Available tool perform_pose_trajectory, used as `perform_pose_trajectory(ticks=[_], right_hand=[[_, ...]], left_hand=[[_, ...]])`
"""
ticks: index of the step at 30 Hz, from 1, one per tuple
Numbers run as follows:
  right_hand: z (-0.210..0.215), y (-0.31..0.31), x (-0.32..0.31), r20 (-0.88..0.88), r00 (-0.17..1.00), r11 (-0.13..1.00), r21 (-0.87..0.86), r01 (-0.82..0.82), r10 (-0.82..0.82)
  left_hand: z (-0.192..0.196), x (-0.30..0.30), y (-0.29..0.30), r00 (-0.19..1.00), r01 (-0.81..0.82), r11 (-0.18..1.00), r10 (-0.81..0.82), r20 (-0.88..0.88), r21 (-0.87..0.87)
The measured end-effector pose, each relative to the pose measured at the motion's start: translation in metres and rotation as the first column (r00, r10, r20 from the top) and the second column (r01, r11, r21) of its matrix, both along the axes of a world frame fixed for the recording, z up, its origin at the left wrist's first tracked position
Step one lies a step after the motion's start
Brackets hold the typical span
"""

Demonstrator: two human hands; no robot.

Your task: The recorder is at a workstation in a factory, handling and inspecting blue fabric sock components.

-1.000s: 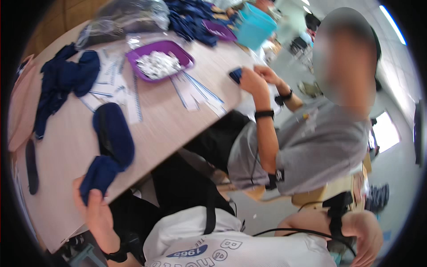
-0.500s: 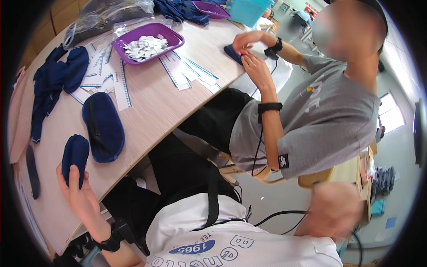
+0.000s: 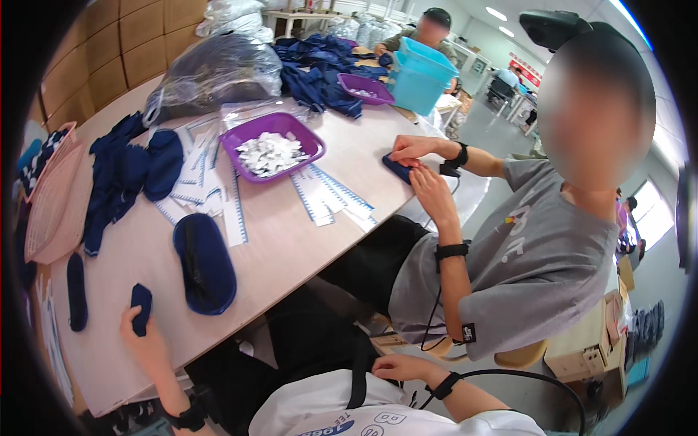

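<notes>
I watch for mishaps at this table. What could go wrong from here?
The small navy fabric piece, held by the left hand, might slip free. The paper strips lie near the table's edge, so some could get brushed off. The black cable beside the right forearm might snag.

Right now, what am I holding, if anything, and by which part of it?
Your left hand holds a small navy piece, the grip at its lower, near end. No held thing shows in your right hand.
</notes>
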State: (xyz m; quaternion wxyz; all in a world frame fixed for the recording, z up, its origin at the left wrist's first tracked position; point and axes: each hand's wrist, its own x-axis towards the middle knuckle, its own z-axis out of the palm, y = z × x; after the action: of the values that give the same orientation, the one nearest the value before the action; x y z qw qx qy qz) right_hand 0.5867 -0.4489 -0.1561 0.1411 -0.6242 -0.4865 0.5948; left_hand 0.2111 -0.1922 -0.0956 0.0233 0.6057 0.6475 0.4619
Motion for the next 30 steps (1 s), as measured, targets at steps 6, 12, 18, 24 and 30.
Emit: perform_pose_trajectory(ticks=[6, 12, 18, 24, 30], right_hand=[[-0.006, 0.012, -0.005, -0.167, 0.986, 1.000, -0.009, 0.023, -0.024], [-0.013, 0.022, -0.015, -0.087, 0.994, 0.995, 0.076, -0.058, 0.065], [-0.007, 0.031, -0.014, -0.045, 0.986, 0.980, 0.125, -0.156, 0.163], [0.021, 0.043, -0.012, -0.092, 0.983, 0.987, 0.054, -0.152, 0.157], [0.081, 0.034, -0.011, -0.733, 0.661, 0.965, 0.257, 0.052, 0.160]], left_hand=[[0.009, 0.004, -0.012, 0.969, 0.069, 0.995, -0.084, -0.233, -0.071], [0.016, -0.011, -0.007, 0.992, -0.023, 0.998, 0.015, -0.129, -0.065], [0.009, -0.042, 0.000, 1.000, -0.015, 0.985, 0.014, -0.011, -0.174], [-0.011, -0.057, 0.009, 0.979, 0.135, 0.961, -0.091, 0.182, -0.241], [0.001, -0.036, 0.012, 0.996, 0.070, 0.957, -0.052, 0.072, -0.280]])
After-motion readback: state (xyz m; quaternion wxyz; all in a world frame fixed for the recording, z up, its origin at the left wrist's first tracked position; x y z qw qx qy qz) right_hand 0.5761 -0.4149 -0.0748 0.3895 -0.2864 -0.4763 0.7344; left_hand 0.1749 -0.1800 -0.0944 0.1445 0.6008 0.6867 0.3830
